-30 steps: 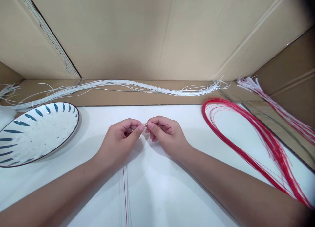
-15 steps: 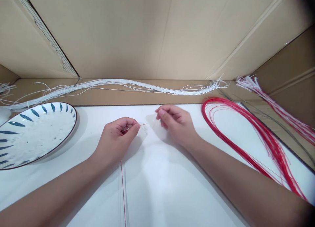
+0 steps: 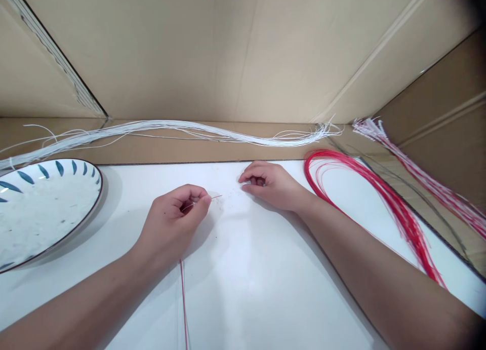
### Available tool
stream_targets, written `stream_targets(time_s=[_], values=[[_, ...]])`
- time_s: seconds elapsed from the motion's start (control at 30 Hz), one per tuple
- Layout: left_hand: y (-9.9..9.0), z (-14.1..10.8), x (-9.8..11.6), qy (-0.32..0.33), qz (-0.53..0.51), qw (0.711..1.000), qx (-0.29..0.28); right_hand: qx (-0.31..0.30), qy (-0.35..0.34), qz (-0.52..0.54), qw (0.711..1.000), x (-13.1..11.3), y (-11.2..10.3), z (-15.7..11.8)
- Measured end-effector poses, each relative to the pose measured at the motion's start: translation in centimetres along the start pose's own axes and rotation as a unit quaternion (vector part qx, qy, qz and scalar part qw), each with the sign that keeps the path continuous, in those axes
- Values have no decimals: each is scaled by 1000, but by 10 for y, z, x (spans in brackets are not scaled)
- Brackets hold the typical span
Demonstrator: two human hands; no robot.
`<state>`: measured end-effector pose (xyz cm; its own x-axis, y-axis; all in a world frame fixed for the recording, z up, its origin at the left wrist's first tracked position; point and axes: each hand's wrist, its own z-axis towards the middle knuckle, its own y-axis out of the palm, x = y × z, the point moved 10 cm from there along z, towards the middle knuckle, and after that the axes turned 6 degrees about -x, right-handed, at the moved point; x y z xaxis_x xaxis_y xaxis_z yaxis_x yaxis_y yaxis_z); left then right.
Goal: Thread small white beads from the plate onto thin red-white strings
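Thumb and forefinger of my left hand (image 3: 176,218) are pinched on a thin red string (image 3: 184,302). A short tip of it sticks out to the right of the fingertips. The long tail comes out below the wrist and runs to the bottom edge of the view. My right hand (image 3: 271,185) rests low over the white tabletop, fingers curled and the thumb apart from the forefinger, with nothing visible between them. Tiny clear specks (image 3: 227,194) lie on the surface between the two hands, too small to make out.
A white plate with blue leaf marks (image 3: 99,188) stands at left. A white string bundle (image 3: 163,124) stretches along the cardboard (image 3: 212,155) at the back. A looped red string bundle (image 3: 379,180) lies at right, beside a red-and-white bundle (image 3: 421,170). Cardboard walls (image 3: 182,51) rise behind.
My right hand has lowered onto the table, and its thumb has parted from the forefinger. My left hand keeps its pinch on the red string. The whole view has shifted slightly.
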<state>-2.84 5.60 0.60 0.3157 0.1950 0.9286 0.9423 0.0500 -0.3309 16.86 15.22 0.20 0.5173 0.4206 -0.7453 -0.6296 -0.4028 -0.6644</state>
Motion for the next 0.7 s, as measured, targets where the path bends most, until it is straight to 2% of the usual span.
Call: stream_targets(time_s=[0.17,0.37,0.57,0.7], values=[[2,2,4,32,-13,999,-10,-8,-17,-41,999,-9,3,0],[-3,0,4,18,4,1000,18,-7,-55,-62,997,-23,9,-3],[5,6,6,74,-39,996,-26,16,-80,-53,995,-33,11,-6],[4,7,5,78,-36,996,-24,43,-59,-34,997,-32,10,-7]])
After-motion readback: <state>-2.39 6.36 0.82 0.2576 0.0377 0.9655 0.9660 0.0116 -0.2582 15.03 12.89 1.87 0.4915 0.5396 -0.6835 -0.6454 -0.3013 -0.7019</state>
